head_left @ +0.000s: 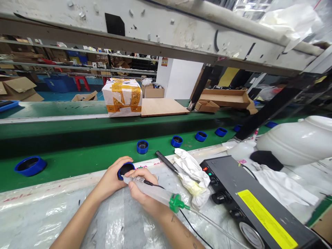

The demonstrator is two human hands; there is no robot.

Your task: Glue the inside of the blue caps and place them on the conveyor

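Note:
My left hand point(114, 178) is wrapped round a blue ring-shaped part point(120, 173) with a dark inside, tilted toward me. In my right hand point(145, 188) lies a translucent dispensing syringe point(158, 194), its tip pointing at the opening of that blue part. Whether the tip touches the part I cannot tell. A green cap point(176, 203) closes the syringe's back end, and a clear air hose point(207, 220) runs from it. Along the syringe, under my fingers, sits a small clear piece with a black cable point(153, 184).
Several more blue parts point(142, 147) stand along the green conveyor belt point(90, 160). A dark control box point(233, 193) with knobs and a gauge sits at right. Beside it lie crumpled white cloth point(193, 173) and a black-handled tool point(166, 161). A white jug point(298, 141) stands behind.

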